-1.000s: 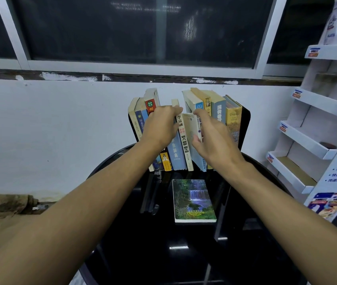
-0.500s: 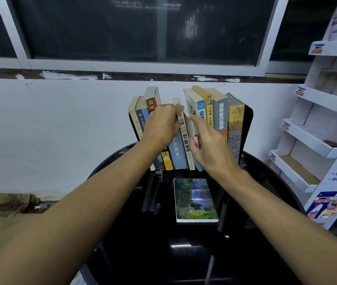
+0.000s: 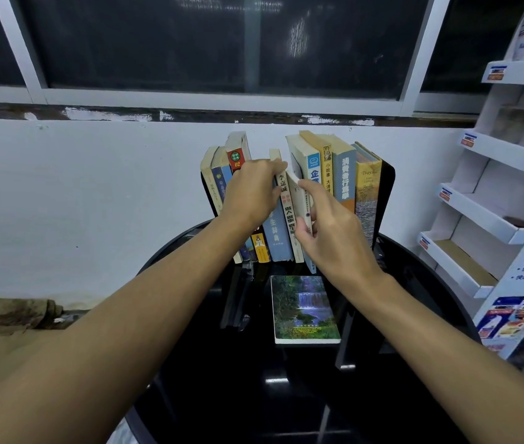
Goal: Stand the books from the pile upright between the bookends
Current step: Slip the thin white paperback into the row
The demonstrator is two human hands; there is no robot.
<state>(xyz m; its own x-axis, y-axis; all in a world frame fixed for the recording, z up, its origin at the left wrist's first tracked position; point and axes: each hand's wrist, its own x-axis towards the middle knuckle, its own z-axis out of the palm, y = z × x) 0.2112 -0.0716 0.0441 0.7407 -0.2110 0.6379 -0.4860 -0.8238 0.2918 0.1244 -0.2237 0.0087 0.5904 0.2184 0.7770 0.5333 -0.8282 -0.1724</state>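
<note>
Several books stand upright in a row [image 3: 343, 174] between two black bookends; the right bookend [image 3: 385, 193] shows fully, the left one peeks out behind the leftmost book. My left hand [image 3: 251, 193] presses against the left group of books, holding them back. My right hand [image 3: 334, 225] grips a thin white book [image 3: 297, 200] by its spine, set into the gap in the middle of the row. One book with a waterfall cover [image 3: 303, 309] lies flat on the black round table [image 3: 430, 299], in front of the row.
A white wall and dark window stand close behind the row. A white cardboard display rack [image 3: 491, 219] with slanted shelves stands at the right, beside the table. The glossy tabletop reflects the books.
My right hand has pushed the thin white book deeper into the gap, turning it from cover-facing to spine-facing. My left hand has stayed on the left group of books.
</note>
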